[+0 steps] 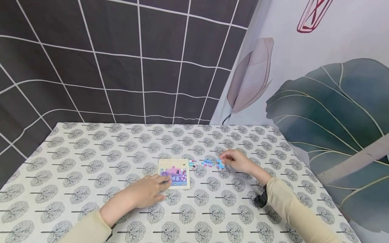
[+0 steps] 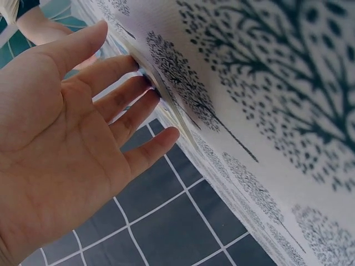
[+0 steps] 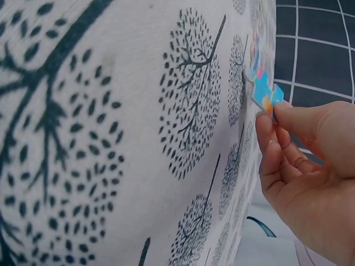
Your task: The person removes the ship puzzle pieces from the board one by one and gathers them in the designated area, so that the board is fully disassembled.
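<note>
A jigsaw puzzle board (image 1: 174, 163) with a cream frame lies on the table, its lower part filled with purple and pink picture pieces. My left hand (image 1: 149, 191) rests its fingertips on the board's left side, fingers nearly straight and spread in the left wrist view. To the right, my right hand (image 1: 238, 161) pinches a blue puzzle piece (image 3: 267, 91) between thumb and fingers, tilted up off the cloth. Just left of that piece lies a blue and pink puzzle piece (image 1: 208, 163). Another colourful piece (image 1: 192, 164) lies beside the board's right edge.
A white cloth (image 1: 91, 182) printed with grey trees covers the table. Behind it hangs a dark curtain (image 1: 164, 77) with white grid lines. A pale curtain (image 1: 282, 47) with large leaf prints hangs along the right. A black band (image 1: 261, 199) circles the right wrist.
</note>
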The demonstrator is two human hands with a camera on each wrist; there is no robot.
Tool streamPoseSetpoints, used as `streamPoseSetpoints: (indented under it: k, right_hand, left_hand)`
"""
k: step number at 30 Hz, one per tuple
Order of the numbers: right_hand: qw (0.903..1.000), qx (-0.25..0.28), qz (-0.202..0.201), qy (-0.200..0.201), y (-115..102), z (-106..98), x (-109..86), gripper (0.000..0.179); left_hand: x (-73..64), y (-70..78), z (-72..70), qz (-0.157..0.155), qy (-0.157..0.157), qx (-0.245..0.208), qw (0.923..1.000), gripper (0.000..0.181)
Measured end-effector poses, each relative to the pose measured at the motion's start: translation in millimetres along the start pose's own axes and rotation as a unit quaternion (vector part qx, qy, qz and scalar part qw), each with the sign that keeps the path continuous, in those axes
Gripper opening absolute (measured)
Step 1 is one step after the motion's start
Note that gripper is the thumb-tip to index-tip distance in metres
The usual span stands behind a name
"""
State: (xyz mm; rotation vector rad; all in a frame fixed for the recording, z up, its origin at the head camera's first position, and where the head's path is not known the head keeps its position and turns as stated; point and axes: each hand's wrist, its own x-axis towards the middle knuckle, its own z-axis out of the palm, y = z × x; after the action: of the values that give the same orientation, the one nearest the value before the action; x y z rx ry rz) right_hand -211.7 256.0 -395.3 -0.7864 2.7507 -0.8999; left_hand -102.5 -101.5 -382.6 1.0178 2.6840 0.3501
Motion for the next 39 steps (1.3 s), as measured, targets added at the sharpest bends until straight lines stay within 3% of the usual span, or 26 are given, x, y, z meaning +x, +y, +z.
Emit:
streamPoseSetpoints:
  k: [9,21,26,31,39]
  right_hand:
    - [0.9996,-0.016,0.009,-0.024,8,2,4.6,0.013]
    - [0.9952,-0.021,0.080,-0.052,1,-4,13.5,0.012]
    - [0.9952,-0.017,0.084,-0.047,5,1,12.3,0.012]
    - [0.9921,0.006,0.102,-0.073,7,3,12.2,0.010]
    - [0.9895,-0.020,0.091,-0.111,-5,-8,23.9,0.008]
  left_hand:
    - [-0.2,-0.9,-0.4,-0.008,-0.004,-0.009,0.9999,0.053]
    - [1.3,-0.8,0.2,-0.015,-0.014,-0.012,0.9997,0.054]
    - [0.6,0.0,-1.7,-0.020,-0.025,-0.014,0.9994,0.054]
    - [-0.5,0.1,-0.3,-0.026,-0.038,-0.024,0.9986,0.054]
    - [4.2,-2.9,-0.4,-0.019,-0.025,-0.011,0.9994,0.053]
